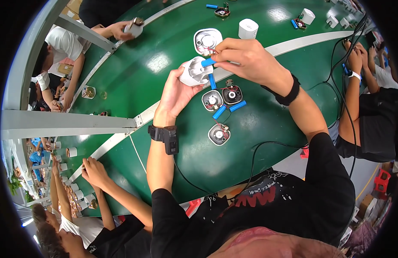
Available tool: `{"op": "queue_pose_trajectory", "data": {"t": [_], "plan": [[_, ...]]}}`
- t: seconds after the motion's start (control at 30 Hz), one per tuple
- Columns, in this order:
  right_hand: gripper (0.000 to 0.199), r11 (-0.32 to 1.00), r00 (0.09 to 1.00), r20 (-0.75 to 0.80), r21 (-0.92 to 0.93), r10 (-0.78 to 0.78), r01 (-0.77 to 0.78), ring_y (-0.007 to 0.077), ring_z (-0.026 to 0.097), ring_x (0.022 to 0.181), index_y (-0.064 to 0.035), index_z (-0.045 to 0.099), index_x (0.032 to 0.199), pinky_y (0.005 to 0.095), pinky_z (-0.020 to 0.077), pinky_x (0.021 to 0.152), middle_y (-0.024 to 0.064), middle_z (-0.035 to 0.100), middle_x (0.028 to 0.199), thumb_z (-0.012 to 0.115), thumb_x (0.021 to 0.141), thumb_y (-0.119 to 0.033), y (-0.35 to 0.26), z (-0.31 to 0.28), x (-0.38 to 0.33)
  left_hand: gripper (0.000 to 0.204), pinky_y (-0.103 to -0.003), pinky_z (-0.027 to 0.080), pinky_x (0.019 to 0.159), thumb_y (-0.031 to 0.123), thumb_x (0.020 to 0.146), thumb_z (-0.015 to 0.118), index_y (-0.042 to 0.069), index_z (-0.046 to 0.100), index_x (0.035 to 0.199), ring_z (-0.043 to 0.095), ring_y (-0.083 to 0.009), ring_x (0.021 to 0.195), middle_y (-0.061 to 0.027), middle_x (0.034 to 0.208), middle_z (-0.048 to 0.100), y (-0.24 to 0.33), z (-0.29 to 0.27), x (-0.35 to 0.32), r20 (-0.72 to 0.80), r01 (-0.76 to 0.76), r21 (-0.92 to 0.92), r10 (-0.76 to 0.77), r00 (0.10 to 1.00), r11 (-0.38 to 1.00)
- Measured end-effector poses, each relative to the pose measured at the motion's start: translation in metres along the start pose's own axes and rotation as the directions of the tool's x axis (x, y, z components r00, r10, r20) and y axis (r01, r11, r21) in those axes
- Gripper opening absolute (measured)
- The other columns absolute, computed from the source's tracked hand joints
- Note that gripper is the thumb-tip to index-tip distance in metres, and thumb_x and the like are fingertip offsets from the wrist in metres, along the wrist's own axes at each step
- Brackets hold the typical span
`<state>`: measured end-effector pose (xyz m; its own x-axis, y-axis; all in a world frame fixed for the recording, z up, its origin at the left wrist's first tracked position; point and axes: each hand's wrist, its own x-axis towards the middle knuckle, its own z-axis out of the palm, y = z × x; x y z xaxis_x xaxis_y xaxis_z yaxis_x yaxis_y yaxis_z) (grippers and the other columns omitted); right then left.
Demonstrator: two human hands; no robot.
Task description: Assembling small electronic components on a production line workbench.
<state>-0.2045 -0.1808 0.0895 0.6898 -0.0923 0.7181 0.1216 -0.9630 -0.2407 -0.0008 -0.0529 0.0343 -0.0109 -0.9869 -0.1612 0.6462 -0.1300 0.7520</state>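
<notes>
Shirt: the black shirt [267, 219] carries red and white printed letters [258, 198] on the chest.
Nearest speaker: one small speaker [219, 134] lies alone on the green table [263, 129].
Speaker pair: a light-rimmed speaker [212, 100] and a dark speaker [232, 94] lie side by side; two blue cells [238, 106] lie just before them, their writing too small to tell.
Left hand: the left hand [175, 95] has its fingers curled around a ribbed white housing [191, 74], raised over the table, open side to the right.
Right hand: the thumb and fingertips of the right hand [246, 59] pinch a blue cylinder [207, 62] at the housing's open side; how deep it sits, I cannot tell.
Beyond: a white-shelled speaker [207, 39] and an upright white case [248, 29].
Far side: a co-worker's hand [120, 31] grips a white piece [134, 29].
</notes>
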Motion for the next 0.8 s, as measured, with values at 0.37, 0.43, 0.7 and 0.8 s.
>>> {"op": "queue_pose_trajectory", "data": {"t": [0.37, 0.43, 0.7, 0.8], "plan": [[0.018, 0.989, 0.991, -0.079, 0.110, 0.106, -0.097, 0.0197, 0.063, 0.079, 0.0003, 0.071, 0.098, 0.0304, 0.0516, 0.068, 0.0079, 0.065, 0.092, 0.072, 0.081, -0.004, -0.001, 0.026, -0.001, 0.044, -0.031, 0.052, 0.077, 0.032, 0.100, 0.038, 0.003, 0.047, 0.132, 0.062, -0.0206, 0.095, -0.0116, 0.119, 0.061, -0.002, -0.001, 0.001, 0.154, 0.024, -0.141, -0.002, 0.988, 0.990], [0.017, 0.952, 0.973, -0.031, 0.215, 0.228, -0.216, 0.0175, 0.062, 0.078, 0.0001, 0.071, 0.098, 0.0286, 0.0502, 0.068, 0.0071, 0.065, 0.092, 0.072, 0.081, -0.005, 0.000, 0.023, -0.001, 0.045, -0.031, 0.052, 0.075, 0.032, 0.100, 0.037, 0.002, 0.047, 0.132, 0.062, -0.0207, 0.092, -0.0119, 0.118, 0.061, -0.003, -0.005, 0.002, 0.214, 0.031, -0.185, 0.009, 0.977, 0.982], [0.011, 0.652, 0.799, 0.237, 0.473, 0.553, -0.592, 0.0098, 0.056, 0.078, -0.0008, 0.072, 0.092, 0.0245, 0.0451, 0.069, 0.0038, 0.064, 0.091, 0.071, 0.083, -0.008, 0.006, 0.018, -0.001, 0.045, -0.030, 0.052, 0.072, 0.033, 0.101, 0.036, 0.002, 0.048, 0.130, 0.061, -0.0197, 0.087, -0.0123, 0.117, 0.062, -0.004, 0.002, 0.001, 0.124, 0.074, -0.119, -0.059, 0.991, 0.990], [0.011, 0.674, 0.788, 0.263, 0.412, 0.556, -0.613, 0.0113, 0.056, 0.079, -0.0016, 0.072, 0.091, 0.0261, 0.0455, 0.071, 0.0038, 0.064, 0.091, 0.071, 0.084, -0.010, 0.007, 0.015, 0.000, 0.045, -0.030, 0.052, 0.074, 0.034, 0.101, 0.036, 0.003, 0.048, 0.131, 0.062, -0.0192, 0.092, -0.0117, 0.118, 0.061, -0.004, 0.002, 0.000, 0.134, 0.106, -0.129, -0.089, 0.987, 0.986]]}}
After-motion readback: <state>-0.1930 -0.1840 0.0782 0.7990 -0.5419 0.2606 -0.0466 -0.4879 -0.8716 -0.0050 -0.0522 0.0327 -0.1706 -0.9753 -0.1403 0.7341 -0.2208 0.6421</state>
